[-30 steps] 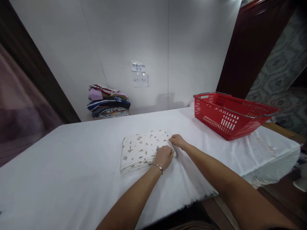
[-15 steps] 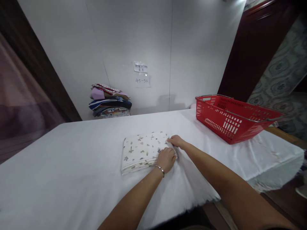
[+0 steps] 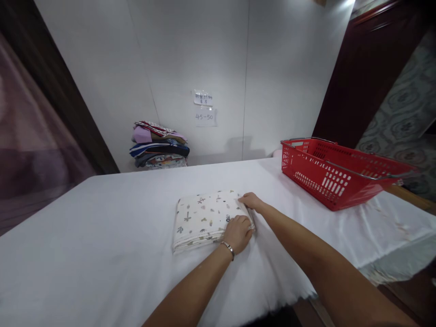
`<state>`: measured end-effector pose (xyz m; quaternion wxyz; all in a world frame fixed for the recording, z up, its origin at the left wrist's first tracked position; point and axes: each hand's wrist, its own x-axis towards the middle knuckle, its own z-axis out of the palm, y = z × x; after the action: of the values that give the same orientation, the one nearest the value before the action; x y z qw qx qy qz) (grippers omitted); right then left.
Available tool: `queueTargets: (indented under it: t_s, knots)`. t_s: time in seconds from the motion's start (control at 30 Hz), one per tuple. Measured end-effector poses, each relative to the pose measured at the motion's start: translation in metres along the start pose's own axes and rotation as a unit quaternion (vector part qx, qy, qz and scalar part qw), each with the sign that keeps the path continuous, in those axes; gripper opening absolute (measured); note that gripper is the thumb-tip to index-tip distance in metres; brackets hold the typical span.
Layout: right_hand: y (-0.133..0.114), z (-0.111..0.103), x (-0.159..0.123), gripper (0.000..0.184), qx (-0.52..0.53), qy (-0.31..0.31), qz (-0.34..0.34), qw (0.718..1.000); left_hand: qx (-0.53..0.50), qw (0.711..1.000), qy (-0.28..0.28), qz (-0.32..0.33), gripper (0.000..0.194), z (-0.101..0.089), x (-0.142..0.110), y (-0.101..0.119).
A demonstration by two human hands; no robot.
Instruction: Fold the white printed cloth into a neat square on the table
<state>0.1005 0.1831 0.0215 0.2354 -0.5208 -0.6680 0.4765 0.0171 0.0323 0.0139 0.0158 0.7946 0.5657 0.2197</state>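
Note:
A folded white cloth with small printed shapes (image 3: pixel 200 218) lies on the white-covered table (image 3: pixel 102 236). My left hand (image 3: pixel 237 233), a bracelet at its wrist, grips the cloth's near right corner with curled fingers. My right hand (image 3: pixel 250 201) pinches the far right corner of the same folded cloth. Both forearms reach in from the lower right.
A red plastic basket with metal handles (image 3: pixel 335 170) stands at the table's right end. A stack of folded coloured clothes (image 3: pixel 158 145) sits at the back against the white wall, under two paper notes (image 3: pixel 204 109). A dark wooden door is at the right.
Both hands stay on the cloth's right edge. The left hand has slid slightly nearer along that edge. The camera has shifted a little, so everything sits lower in view.

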Motion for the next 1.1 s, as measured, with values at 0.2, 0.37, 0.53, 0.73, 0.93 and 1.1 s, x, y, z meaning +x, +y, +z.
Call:
queueTargets:
  t_s: [0.2, 0.37, 0.53, 0.73, 0.93, 1.1]
  knots:
    - [0.000, 0.000, 0.004, 0.014, 0.010, 0.021, 0.009, 1.000, -0.018, 1.000, -0.013, -0.004, 0.016, -0.001, -0.002, 0.001]
    - [0.004, 0.001, 0.005, 0.012, 0.004, 0.020, 0.011, 1.000, -0.072, 0.996, -0.047, 0.005, 0.028, -0.016, 0.009, -0.010]
    - [0.001, -0.002, 0.011, 0.014, -0.016, -0.005, 0.014, 1.000, -0.011, 0.999, -0.018, -0.041, 0.030, -0.026, 0.016, -0.033]
    - [-0.006, 0.000, 0.018, 0.020, -0.039, -0.007, 0.012, 0.999, 0.054, 0.995, -0.071, -0.049, 0.045, 0.001, 0.002, -0.041]
    - [-0.015, 0.005, 0.027, 0.019, -0.062, 0.038, -0.006, 0.997, 0.071, 0.993, -0.079, -0.050, 0.047, 0.006, -0.001, -0.040]
    - [0.002, 0.005, 0.029, 0.016, -0.104, 0.077, -0.024, 0.991, 0.070, 0.994, -0.074, -0.041, 0.048, 0.008, -0.003, -0.041]
